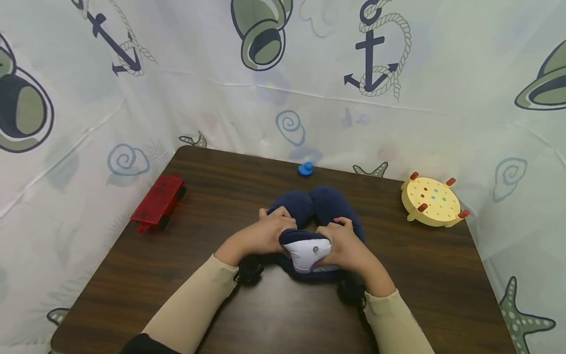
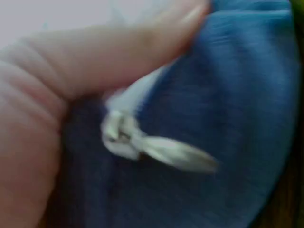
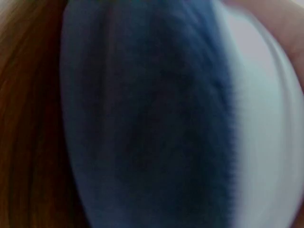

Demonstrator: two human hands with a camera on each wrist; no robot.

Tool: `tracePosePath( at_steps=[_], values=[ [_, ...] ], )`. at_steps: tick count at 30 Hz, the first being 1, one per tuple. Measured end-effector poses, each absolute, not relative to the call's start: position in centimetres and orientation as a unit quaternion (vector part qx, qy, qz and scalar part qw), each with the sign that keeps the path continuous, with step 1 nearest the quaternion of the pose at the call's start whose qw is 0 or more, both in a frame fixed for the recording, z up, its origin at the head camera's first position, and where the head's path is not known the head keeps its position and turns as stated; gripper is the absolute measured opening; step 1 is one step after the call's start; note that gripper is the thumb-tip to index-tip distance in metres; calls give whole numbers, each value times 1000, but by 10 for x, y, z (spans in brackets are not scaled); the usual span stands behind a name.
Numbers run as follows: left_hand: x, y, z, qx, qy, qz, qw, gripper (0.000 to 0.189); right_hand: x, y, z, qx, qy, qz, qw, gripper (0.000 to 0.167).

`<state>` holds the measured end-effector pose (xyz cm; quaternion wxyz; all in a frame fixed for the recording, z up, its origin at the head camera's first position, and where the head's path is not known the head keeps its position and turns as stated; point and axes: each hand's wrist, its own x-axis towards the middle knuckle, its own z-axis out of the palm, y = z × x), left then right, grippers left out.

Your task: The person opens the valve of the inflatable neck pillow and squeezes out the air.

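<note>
A navy U-shaped neck pillow (image 1: 338,209) lies on the table, its two rounded ends pointing to the far side. On the near side its cover gapes, and a white inner part (image 1: 302,253) shows through. My left hand (image 1: 267,231) grips the left side of the gap, while my right hand (image 1: 347,246) holds the right side. In the left wrist view, a zipper pull (image 2: 175,154) hangs on the blue fabric beside my thumb (image 2: 123,57), which lies against the cover's edge. The right wrist view is blurred; blue cover (image 3: 152,118) borders white material (image 3: 261,118) there.
The brown table (image 1: 230,177) has a red toy cart (image 1: 159,201) at its left edge. A small blue knobbed piece (image 1: 305,169) sits at the back edge. On the right lies a yellow round toy (image 1: 431,201) with red-tipped legs pointing up. Printed fabric (image 1: 256,118) surrounds the table.
</note>
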<state>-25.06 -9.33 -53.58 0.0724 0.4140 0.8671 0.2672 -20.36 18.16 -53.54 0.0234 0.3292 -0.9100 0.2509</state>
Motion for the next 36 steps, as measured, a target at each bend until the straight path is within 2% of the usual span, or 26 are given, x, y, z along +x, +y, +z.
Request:
tracePosePath(
  at_steps=[3, 6, 8, 10, 13, 16, 17, 18, 21, 23, 26, 28, 30, 33, 36],
  values=[
    [-253, -94, -539, 412, 864, 281, 64, 21, -200, 180, -530, 322, -915, 241, -27, 79],
    [-254, -97, -541, 415, 859, 294, 66, 26, -196, 176, -528, 324, -917, 222, -66, 112],
    [-255, -100, -541, 417, 856, 299, 69, 28, -195, 173, -529, 323, -919, 214, -72, 118],
    [-257, -102, -542, 420, 853, 302, 69, 26, -195, 170, -530, 320, -922, 209, -58, 106],
    [-257, -104, -542, 416, 851, 312, 77, 23, -199, 169, -535, 314, -925, 214, -10, 66],
    [-256, -104, -541, 416, 849, 315, 81, 52, -203, 169, -540, 310, -925, 218, 36, 42],
    [-255, -104, -541, 417, 847, 319, 83, 59, -204, 170, -541, 308, -924, 221, 42, 40],
    [-254, -103, -541, 421, 845, 319, 80, 58, -205, 170, -541, 307, -924, 221, 46, 38],
    [-253, -101, -542, 426, 844, 320, 64, 32, -203, 171, -539, 311, -924, 222, 27, 44],
    [-254, -101, -542, 420, 846, 323, 58, 20, -203, 170, -537, 315, -923, 220, 1, 56],
    [-255, -103, -540, 405, 856, 316, 60, 20, -202, 169, -535, 319, -922, 217, -24, 71],
    [-256, -105, -537, 404, 856, 310, 83, 23, -203, 168, -535, 319, -924, 212, -18, 61],
    [-255, -103, -534, 411, 862, 282, 95, 39, -205, 168, -537, 322, -922, 213, 2, 48],
    [-251, -100, -531, 415, 869, 249, 105, 59, -207, 171, -538, 322, -923, 209, 11, 43],
    [-248, -97, -529, 403, 879, 236, 96, 41, -207, 175, -536, 319, -921, 222, -21, 50]
  ],
)
